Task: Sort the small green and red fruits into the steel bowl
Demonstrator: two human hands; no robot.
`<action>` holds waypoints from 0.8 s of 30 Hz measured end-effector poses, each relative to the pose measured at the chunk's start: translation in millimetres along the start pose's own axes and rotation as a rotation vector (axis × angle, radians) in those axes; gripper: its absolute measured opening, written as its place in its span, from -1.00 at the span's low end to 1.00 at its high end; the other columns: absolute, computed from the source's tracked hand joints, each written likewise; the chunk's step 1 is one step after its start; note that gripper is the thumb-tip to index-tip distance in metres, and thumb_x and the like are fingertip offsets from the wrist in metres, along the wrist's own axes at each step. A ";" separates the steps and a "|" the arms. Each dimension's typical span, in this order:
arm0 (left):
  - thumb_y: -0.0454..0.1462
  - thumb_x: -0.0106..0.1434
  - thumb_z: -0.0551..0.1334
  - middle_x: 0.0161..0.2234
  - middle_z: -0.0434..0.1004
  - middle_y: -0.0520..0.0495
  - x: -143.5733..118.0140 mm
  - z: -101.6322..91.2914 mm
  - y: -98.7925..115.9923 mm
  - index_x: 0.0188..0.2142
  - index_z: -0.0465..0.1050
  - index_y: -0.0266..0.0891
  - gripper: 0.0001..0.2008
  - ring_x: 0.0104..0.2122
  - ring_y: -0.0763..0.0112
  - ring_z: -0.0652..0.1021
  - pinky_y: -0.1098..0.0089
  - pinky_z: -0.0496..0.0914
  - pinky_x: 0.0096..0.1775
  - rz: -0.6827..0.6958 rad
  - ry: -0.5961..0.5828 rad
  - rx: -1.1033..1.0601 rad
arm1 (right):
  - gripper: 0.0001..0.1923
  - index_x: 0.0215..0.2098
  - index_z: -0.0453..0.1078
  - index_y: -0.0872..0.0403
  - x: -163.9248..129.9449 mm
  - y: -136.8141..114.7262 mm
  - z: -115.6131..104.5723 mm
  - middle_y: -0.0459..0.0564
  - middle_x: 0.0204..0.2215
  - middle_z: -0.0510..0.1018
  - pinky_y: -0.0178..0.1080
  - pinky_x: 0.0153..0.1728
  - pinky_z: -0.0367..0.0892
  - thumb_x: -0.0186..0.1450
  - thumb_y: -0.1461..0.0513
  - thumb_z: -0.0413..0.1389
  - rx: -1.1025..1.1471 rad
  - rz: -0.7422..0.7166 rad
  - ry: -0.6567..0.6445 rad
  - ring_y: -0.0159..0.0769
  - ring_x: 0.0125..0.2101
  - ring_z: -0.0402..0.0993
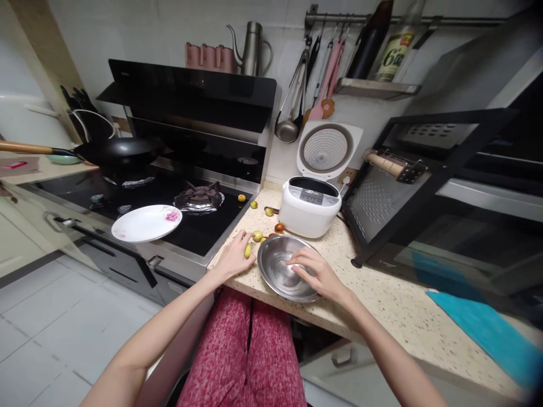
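Head view, kitchen counter: left hand (235, 257) flat beside steel bowl (283, 267), fingers narrow, pinching a yellow-green fruit (248, 250) against the speckled countertop (382, 299). Right hand (316, 273) inside the steel bowl, fingers spread wide over its bottom, holding nothing that can be made out. Just beyond the bowl's far rim, more small fruits (257, 236), green and reddish, scattered toward the white rice cooker (310, 206), lid up, directly behind the bowl. Left of the bowl, white plate (146, 223) with a pink flower print, resting on the black gas hob (169, 209); further left, dark wok (119, 151) with wooden handle. Far above and right of the bowl, bottle (395, 48) on a wall shelf, label showing a large "6", other lettering too blurred to read. Right of the bowl, teal cloth (487, 333) on the countertop.
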State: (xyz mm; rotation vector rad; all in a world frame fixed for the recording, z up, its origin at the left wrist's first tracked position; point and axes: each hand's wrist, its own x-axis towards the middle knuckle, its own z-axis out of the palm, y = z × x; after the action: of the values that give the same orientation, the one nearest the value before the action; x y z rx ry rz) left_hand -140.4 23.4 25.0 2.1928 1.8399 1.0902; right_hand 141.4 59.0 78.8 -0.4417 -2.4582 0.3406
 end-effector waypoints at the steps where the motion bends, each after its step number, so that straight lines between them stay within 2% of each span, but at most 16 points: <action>1: -0.31 0.22 0.19 0.03 0.39 -0.17 0.7 -0.5 -0.6 0.14 0.34 -0.15 -0.54 -0.01 0.09 0.54 0.11 0.50 0.05 0.010 0.020 -0.048 | -0.75 -0.10 0.59 -0.01 3.0 3.4 -0.3 0.05 -0.22 0.66 -0.06 -0.10 0.47 0.51 0.12 0.07 0.040 -0.005 -0.009 -0.16 -0.17 0.56; 3: -0.32 0.26 0.17 0.02 0.38 -0.16 1.8 -1.7 -1.9 0.14 0.32 -0.16 -0.56 -0.01 0.14 0.53 0.11 0.48 0.09 0.030 0.105 -0.137 | -0.74 -0.15 0.61 0.02 6.5 8.1 -0.2 0.05 -0.25 0.66 -0.10 -0.12 0.47 0.51 0.12 0.09 0.118 -0.016 -0.030 -0.18 -0.20 0.57; 5: -0.29 0.32 0.18 0.02 0.37 -0.17 2.4 -2.5 -3.4 0.16 0.30 -0.16 -0.59 -0.01 0.17 0.52 0.13 0.47 0.10 0.066 0.239 -0.219 | -0.74 -0.18 0.61 0.04 8.7 10.1 0.5 0.05 -0.27 0.66 -0.14 -0.14 0.47 0.50 0.12 0.10 0.174 -0.022 -0.058 -0.21 -0.21 0.57; 7: -0.24 0.37 0.23 0.04 0.36 -0.20 2.1 -2.4 -5.7 0.18 0.29 -0.16 -0.60 0.03 0.17 0.51 0.15 0.48 0.09 0.136 0.367 -0.298 | -0.74 -0.19 0.61 0.05 11.4 10.7 1.4 0.04 -0.28 0.65 -0.15 -0.15 0.46 0.50 0.12 0.11 0.186 -0.030 -0.099 -0.23 -0.23 0.56; 9: -0.19 0.37 0.31 0.05 0.37 -0.21 1.3 -1.6 -8.0 0.19 0.30 -0.14 -0.56 0.07 0.15 0.50 0.16 0.52 0.05 0.246 0.430 -0.361 | -0.74 -0.19 0.60 0.05 15.9 11.3 3.1 0.03 -0.27 0.65 -0.15 -0.13 0.46 0.50 0.12 0.11 0.156 -0.039 -0.148 -0.22 -0.22 0.55; 11: -0.15 0.33 0.39 0.05 0.41 -0.20 0.6 -1.0 -9.4 0.19 0.34 -0.11 -0.51 0.08 0.14 0.51 0.14 0.53 0.05 0.398 0.405 -0.383 | -0.74 -0.15 0.60 0.05 22.4 12.4 5.9 0.04 -0.24 0.65 -0.12 -0.11 0.46 0.50 0.11 0.10 0.099 -0.059 -0.179 -0.20 -0.18 0.56; 13: -0.14 0.31 0.41 0.03 0.47 -0.20 0.6 -1.5 -9.4 0.18 0.38 -0.10 -0.51 0.07 0.14 0.54 0.08 0.52 0.08 0.542 0.329 -0.373 | -0.73 -0.09 0.59 0.04 29.9 13.9 10.0 0.05 -0.20 0.65 -0.10 -0.09 0.47 0.51 0.11 0.08 0.042 -0.085 -0.174 -0.18 -0.16 0.56; 15: -0.14 0.34 0.39 0.04 0.51 -0.23 1.2 -3.0 -8.2 0.20 0.41 -0.10 -0.53 0.07 0.13 0.56 0.04 0.52 0.11 0.620 0.250 -0.372 | -0.72 -0.02 0.56 0.03 36.8 15.1 14.4 0.07 -0.16 0.64 -0.09 -0.09 0.49 0.53 0.12 0.05 -0.002 -0.112 -0.150 -0.17 -0.14 0.55; 19: -0.18 0.39 0.34 0.10 0.53 -0.28 2.9 -6.1 -6.1 0.24 0.41 -0.13 -0.54 0.12 0.12 0.56 0.04 0.51 0.15 0.639 0.151 -0.417 | -0.70 0.09 0.50 0.04 42.2 15.6 18.7 0.11 -0.07 0.62 -0.04 -0.04 0.50 0.53 0.14 0.02 -0.116 -0.128 -0.156 -0.12 -0.07 0.54; 24: -0.22 0.40 0.32 0.12 0.55 -0.29 3.8 -8.5 -5.1 0.25 0.44 -0.15 -0.56 0.14 0.11 0.57 0.03 0.50 0.17 0.617 0.050 -0.468 | -0.69 0.13 0.49 0.05 35.6 16.0 15.2 0.13 0.01 0.61 0.01 0.02 0.49 0.53 0.15 0.04 -0.210 -0.066 -0.226 -0.08 -0.01 0.55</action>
State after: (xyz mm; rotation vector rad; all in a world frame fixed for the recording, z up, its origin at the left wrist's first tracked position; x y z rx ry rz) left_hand -149.3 25.0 30.5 2.4706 0.7790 1.4834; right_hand 108.8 85.3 80.1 -0.4281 -2.7358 0.1099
